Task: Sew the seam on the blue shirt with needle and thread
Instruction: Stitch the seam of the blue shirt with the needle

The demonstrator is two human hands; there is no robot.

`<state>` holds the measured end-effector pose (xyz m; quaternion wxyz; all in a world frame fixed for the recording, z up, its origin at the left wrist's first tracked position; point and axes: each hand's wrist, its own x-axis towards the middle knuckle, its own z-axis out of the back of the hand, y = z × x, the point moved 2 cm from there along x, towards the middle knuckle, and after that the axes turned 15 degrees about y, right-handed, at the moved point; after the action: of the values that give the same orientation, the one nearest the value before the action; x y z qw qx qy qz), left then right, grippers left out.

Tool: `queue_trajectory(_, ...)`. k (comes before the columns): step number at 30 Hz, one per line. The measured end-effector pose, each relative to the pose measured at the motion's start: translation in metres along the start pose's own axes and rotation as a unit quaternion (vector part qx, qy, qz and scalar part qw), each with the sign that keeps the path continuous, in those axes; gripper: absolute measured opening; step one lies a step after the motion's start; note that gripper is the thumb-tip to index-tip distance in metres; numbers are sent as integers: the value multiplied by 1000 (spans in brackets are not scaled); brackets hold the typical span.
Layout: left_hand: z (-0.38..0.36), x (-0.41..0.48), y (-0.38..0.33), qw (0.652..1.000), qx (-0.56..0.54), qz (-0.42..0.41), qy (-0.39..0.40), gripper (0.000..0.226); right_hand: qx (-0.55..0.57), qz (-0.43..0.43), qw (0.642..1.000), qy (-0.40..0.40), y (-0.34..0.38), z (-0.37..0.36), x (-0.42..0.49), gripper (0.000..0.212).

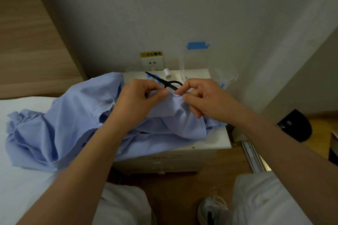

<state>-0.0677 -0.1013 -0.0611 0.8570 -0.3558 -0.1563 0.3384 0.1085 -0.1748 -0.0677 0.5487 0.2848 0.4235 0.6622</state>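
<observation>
Presently the two hands are held close together, almost touching, above the desk (pixel 217 140). The left hand (pixel 140 100) is pinched by thumb and forefinger on a raised fold of the blue shirt (pixel 54 129). The right hand (pixel 203 98) is pinched on the needle (pixel 177 94), with its other fingers curled.

The needle is laid nearly level, with its long axis running left to right along the fold. Its free end is directed toward the left hand and appears to meet the cloth just beside the left thumb. The right hand is therefore judged the one to drive it, and the push would be made leftward along the seam. The thread on the needle cannot be made out.

The rest of the shirt is draped off the desk onto the bed (pixel 18 188) at the left. Behind the hands, black scissors (pixel 164 80) and a white spool (pixel 166 73) are seen on the desk.
</observation>
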Motion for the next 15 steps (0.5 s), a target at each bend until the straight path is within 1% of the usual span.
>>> queue_trajectory(3,0,1,1,1000,0,13,-17,12,-10,13,1000,-26,-1,-2,1,17)
queue_trajectory(7,-1,-1,-3,999,-29,4,-13,18,-19,27,998,-50,0,-7,3,15)
queue_trajectory(11,0,-3,-6,999,-53,1,-9,12,7,21,999,-37,2,-8,3,16)
queue_trajectory(15,3,-4,-7,998,-68,10,-4,15,44,19,999,-17,3,-4,2,15)
